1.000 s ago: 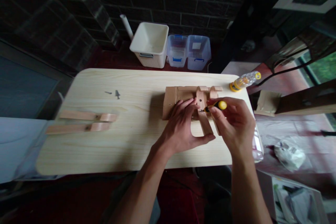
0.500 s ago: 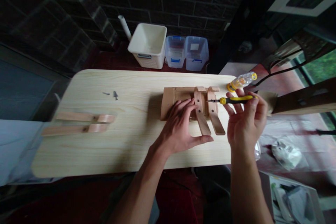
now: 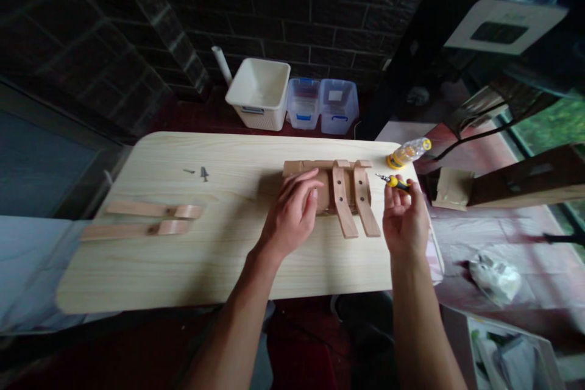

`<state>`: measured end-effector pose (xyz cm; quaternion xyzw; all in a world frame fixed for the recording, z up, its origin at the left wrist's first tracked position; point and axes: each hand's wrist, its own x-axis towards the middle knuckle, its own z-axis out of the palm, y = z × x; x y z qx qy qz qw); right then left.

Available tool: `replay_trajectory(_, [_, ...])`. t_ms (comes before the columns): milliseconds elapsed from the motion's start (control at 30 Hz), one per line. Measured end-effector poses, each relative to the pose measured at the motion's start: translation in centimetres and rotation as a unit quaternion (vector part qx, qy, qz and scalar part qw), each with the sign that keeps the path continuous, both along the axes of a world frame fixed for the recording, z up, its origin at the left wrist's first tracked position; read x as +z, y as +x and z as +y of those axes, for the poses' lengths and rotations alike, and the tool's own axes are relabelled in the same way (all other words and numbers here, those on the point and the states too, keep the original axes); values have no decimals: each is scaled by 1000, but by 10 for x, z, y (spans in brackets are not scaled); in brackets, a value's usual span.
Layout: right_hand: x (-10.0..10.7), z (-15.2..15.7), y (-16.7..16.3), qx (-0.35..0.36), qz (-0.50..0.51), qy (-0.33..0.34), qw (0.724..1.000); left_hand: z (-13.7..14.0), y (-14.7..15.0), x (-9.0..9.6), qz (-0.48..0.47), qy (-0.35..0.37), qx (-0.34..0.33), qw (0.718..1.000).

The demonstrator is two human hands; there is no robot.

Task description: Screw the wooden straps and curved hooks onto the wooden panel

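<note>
My right hand (image 3: 406,219) grips a yellow and black screwdriver (image 3: 392,181), its bit pointing left, just right of a cardboard box (image 3: 325,198). Across the top of the box lie two curved wooden hooks (image 3: 343,214), (image 3: 365,214), side by side, each with two dark screw holes or heads; which of these I cannot tell. Over the left part of the box is my left hand (image 3: 292,213), open and slightly curled, with nothing in it. Whether its fingers touch the cardboard is unclear.
Two more wooden strips (image 3: 137,209), (image 3: 123,231) and a few dark screws (image 3: 204,174) lie on the left of the table (image 3: 219,262). A clear case with yellow ends (image 3: 409,153) stands at the back right corner. Behind are a white bin (image 3: 258,97) and two clear boxes (image 3: 303,103), (image 3: 338,106).
My left hand has moved left off the hooks, its thumb drawn in. My right hand has drawn the screwdriver back from the right hook and tilted its tip up. The camera view has shifted slightly.
</note>
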<state>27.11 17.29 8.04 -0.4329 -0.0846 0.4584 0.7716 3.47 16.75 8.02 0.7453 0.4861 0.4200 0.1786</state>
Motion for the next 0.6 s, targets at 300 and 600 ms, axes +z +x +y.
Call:
replay_trajectory(300, [-31,4,0,21,100,-44,994,11,-16,-31,3,-76,99,992])
replay_trajectory(600, [-38,7,-5,32,121,-14,992,41,-24,-30,-50,-175,133,974])
